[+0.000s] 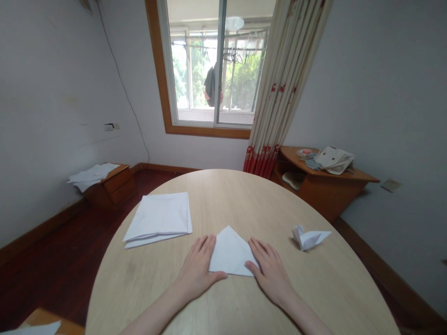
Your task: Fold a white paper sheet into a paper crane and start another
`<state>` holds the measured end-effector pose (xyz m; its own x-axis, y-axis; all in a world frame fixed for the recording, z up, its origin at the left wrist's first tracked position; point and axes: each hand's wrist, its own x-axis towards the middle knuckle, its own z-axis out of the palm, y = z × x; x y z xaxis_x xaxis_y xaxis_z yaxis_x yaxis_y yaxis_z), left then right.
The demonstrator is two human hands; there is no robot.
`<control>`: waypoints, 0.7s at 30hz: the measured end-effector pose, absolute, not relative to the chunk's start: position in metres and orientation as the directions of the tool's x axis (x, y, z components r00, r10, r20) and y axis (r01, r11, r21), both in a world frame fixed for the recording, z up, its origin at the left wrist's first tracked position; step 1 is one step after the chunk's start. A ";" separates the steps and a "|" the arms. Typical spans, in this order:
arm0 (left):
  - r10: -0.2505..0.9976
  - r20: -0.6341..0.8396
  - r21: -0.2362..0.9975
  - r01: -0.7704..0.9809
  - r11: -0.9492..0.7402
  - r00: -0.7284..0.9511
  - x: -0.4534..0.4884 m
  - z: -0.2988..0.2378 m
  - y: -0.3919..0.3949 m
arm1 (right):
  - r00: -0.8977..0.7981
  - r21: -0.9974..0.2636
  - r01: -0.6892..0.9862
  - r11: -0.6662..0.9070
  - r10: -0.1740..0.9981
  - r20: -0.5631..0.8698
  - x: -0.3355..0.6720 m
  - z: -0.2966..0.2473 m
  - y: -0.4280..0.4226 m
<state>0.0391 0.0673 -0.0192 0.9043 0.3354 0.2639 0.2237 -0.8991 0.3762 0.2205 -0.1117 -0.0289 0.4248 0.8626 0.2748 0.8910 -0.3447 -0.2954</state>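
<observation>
A white sheet of paper folded to a point [229,251] lies flat on the round wooden table [223,195], its tip facing away from me. My left hand [197,270] rests flat on the table with fingers stretched out, touching the paper's left edge. My right hand [270,270] lies flat the same way against the paper's right edge, thumb on its lower corner. Neither hand grips anything.
A stack of white sheets [159,218] lies on the table to the left. A small folded paper figure [309,237] sits to the right. A low wooden cabinet [111,184] with papers stands at the left wall, a corner shelf [321,179] at the right.
</observation>
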 end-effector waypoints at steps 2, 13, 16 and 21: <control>0.336 0.252 0.383 0.225 -0.896 0.908 0.039 -0.018 0.066 | 0.419 -0.280 0.893 -0.352 0.876 0.237 0.220 -0.030 -0.111; 0.304 0.367 0.361 0.167 -0.917 0.879 0.039 -0.015 0.067 | 0.415 -0.354 0.880 -0.318 0.877 0.242 0.224 -0.032 -0.112; 0.295 0.389 0.350 0.157 -0.924 0.873 0.039 -0.014 0.066 | 0.420 -0.392 0.870 -0.298 0.864 0.277 0.225 -0.032 -0.112; 0.261 0.438 0.310 0.128 -0.942 0.860 0.038 -0.014 0.066 | 0.404 -0.463 0.859 -0.220 0.846 0.348 0.227 -0.030 -0.113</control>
